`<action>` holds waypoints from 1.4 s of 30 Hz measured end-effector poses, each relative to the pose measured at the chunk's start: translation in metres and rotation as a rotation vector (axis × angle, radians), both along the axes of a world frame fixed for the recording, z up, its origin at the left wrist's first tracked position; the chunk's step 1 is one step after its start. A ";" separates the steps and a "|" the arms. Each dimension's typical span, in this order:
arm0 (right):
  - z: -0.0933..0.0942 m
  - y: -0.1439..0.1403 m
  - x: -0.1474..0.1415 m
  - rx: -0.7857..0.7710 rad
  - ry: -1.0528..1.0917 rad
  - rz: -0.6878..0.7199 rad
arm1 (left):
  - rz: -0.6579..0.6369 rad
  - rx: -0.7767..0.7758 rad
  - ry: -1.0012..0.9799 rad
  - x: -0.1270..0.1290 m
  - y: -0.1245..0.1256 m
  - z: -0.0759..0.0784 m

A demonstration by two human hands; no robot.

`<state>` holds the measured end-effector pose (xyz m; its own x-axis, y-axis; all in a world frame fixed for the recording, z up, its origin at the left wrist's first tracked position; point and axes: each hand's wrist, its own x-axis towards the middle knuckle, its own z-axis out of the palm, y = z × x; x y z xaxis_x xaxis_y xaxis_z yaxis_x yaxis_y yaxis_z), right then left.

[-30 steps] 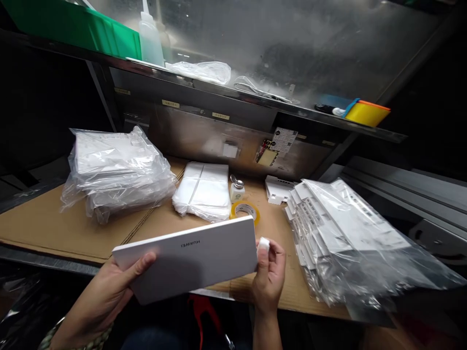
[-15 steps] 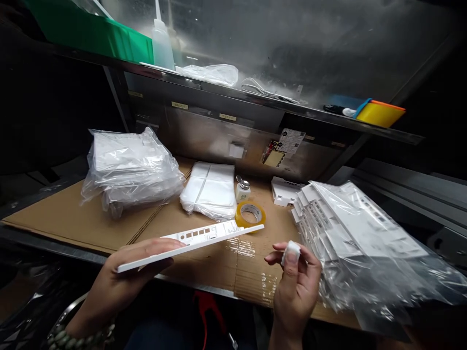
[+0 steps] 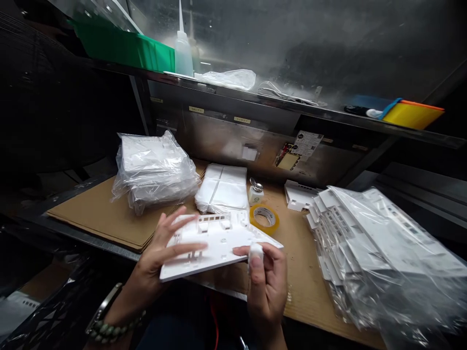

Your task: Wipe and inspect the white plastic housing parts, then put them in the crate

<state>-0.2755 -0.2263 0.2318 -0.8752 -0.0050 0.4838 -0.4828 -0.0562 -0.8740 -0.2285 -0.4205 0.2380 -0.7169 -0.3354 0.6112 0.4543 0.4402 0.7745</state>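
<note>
A white moulded plastic panel [image 3: 222, 239] with rows of rectangular cutouts is held tilted above the front of the bench. My left hand [image 3: 156, 257] grips its left end, fingers spread over the face and thumb hidden. A small wad of white wipe [image 3: 256, 250] is pinched under the thumb of my right hand [image 3: 268, 277], whose fingers touch the panel's right edge. Just behind the panel lie a roll of yellowish tape [image 3: 273, 224] and a stack of clear plastic bags [image 3: 228, 187].
Bagged white panels are piled at left [image 3: 153, 165] and right [image 3: 372, 243]. A pump bottle [image 3: 256, 195] and another white part [image 3: 299, 195] stand at the back of the cardboard sheet [image 3: 98, 214]. Above runs a metal shelf [image 3: 226, 97] with a green bin [image 3: 131, 51] and squeeze bottle [image 3: 183, 56].
The panel has turned from nearly edge-on to show more of its face. My right hand has moved left to its edge with the wipe. The whole view has shifted.
</note>
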 end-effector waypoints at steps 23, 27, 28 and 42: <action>-0.001 -0.022 0.042 0.382 0.358 0.290 | -0.220 1.466 -0.220 -0.015 0.033 0.024; -0.005 -0.021 0.040 0.452 0.372 0.265 | -0.230 1.485 -0.235 -0.013 0.028 0.025; -0.006 -0.021 0.040 0.450 0.368 0.250 | -0.228 1.491 -0.235 -0.013 0.027 0.025; -0.013 -0.015 0.026 0.410 0.358 0.127 | -0.199 1.547 -0.189 -0.012 0.016 0.018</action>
